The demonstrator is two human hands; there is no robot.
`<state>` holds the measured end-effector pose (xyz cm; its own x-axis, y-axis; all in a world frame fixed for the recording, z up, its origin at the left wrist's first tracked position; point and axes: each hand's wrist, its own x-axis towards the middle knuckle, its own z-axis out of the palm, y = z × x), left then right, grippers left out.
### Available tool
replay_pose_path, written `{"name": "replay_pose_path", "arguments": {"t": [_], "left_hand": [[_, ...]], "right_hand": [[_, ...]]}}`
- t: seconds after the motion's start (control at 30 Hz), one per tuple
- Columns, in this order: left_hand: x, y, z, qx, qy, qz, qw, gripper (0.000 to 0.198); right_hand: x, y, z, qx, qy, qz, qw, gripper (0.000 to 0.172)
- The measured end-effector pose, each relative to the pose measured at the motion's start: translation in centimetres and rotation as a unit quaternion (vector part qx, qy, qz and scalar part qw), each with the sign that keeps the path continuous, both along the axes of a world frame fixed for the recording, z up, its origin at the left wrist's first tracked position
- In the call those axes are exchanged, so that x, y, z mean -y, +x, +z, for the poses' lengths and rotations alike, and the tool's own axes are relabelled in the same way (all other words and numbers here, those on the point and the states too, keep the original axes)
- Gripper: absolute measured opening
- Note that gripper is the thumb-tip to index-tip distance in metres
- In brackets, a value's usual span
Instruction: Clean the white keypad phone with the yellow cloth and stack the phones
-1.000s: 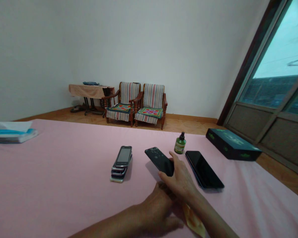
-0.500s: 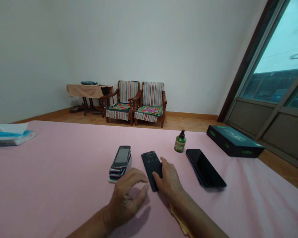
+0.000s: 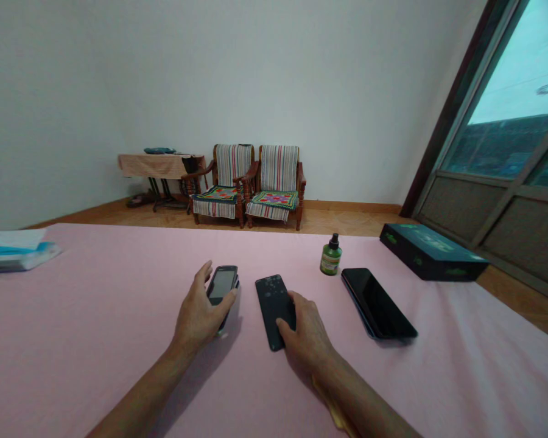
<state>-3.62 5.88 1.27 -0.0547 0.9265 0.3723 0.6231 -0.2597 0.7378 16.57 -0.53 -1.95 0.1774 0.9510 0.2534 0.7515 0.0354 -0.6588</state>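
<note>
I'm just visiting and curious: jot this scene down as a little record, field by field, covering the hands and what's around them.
Left hand: around the phone stack, thumb at its right side; firmness of grip unclear
Right hand: gripping the black phone, thumb on its face
Under right forearm: yellow cloth, partly hidden
Right of the hands: green bottle, upright; large dark-screened device; dark box
Far left: white-and-blue packet
Surface: pink cloth
Background: two chairs with striped covers
</note>
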Motion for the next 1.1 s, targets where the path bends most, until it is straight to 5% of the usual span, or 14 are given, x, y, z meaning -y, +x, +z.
{"name": "replay_pose_path", "arguments": {"t": [0.43, 0.7, 1.1], "left_hand": [[-0.1, -0.2, -0.1, -0.02, 0.002, 0.002, 1.0, 0.068], [0.3, -0.3, 0.2, -0.202, 0.179, 0.013, 0.963, 0.075], [0.9, 0.1, 0.8, -0.225, 0.148, 0.065, 0.961, 0.074]], "right_hand": [[0.7, -1.9, 0.1, -0.081, -0.019, 0.077, 0.994, 0.058], [0.3, -1.7, -1.2, -0.101, 0.04, 0.087, 0.99, 0.045], [0.7, -2.0, -2.6, -0.078, 0.114, 0.121, 0.983, 0.046]]}}
